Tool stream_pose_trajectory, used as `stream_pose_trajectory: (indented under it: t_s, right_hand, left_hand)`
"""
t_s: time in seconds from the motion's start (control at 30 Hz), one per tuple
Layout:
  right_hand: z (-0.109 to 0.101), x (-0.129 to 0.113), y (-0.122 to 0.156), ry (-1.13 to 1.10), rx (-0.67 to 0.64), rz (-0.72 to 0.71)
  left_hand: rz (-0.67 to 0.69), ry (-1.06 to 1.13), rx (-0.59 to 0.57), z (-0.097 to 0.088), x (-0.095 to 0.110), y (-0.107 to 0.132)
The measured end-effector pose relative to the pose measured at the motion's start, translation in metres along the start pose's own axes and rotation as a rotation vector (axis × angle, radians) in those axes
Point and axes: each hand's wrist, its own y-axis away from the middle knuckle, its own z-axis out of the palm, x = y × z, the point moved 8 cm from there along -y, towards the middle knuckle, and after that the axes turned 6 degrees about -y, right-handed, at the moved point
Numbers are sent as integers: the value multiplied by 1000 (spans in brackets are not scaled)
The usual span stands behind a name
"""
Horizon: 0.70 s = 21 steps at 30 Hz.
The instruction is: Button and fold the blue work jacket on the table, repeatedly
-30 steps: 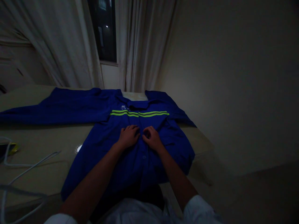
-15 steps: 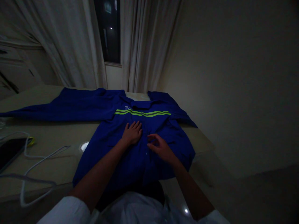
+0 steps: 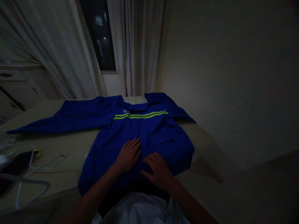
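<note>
A blue long-sleeved work jacket (image 3: 121,130) lies spread front up, collar away from me, with yellow-green stripes across the chest. Its left-side sleeve stretches out along the table; the other sleeve angles off at the right. My left hand (image 3: 129,154) rests flat on the lower front, left of the front opening, fingers extended. Close beside it, my right hand (image 3: 158,169) is over the jacket near the front edge, fingers slightly bent and thumb apart. Nothing shows in either hand, though the right palm side is hidden.
The pale table (image 3: 60,149) carries thin white looped pieces (image 3: 46,185), hangers or cable, at the left. A dark flat object (image 3: 16,171) with a yellow end lies by them. Curtains (image 3: 133,46) and a window (image 3: 100,37) are behind; a wall (image 3: 221,77) stands at the right.
Both hands have moved down the jacket toward me. My right hand's fingers, earlier curled near the thumb, are now lower and more spread. The view has shifted slightly.
</note>
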Motion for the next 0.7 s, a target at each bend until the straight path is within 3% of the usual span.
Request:
stream_pose_trajectory:
  t_s: [0.1,0.23,0.33,0.4,0.57,0.7]
  right_hand:
    - [-20,7,-28,4,49,47]
    - [-47,39,-107,56,161,184]
    - [-35,75,-171,138,54,282]
    - [-22,102,-197,127,-1,326]
    - [-25,163,-201,-225,231,426]
    - [-34,174,-195,-245,276,388]
  left_hand:
    - [22,-73,-33,0,5,-5]
    - [96,-128,-98,-1,20,-15]
    - [152,-130,-119,-1,29,-18]
    - [135,-114,-110,0,29,-16]
    - [61,-73,-42,-1,24,-3]
    - [28,-88,-51,-5,25,-4]
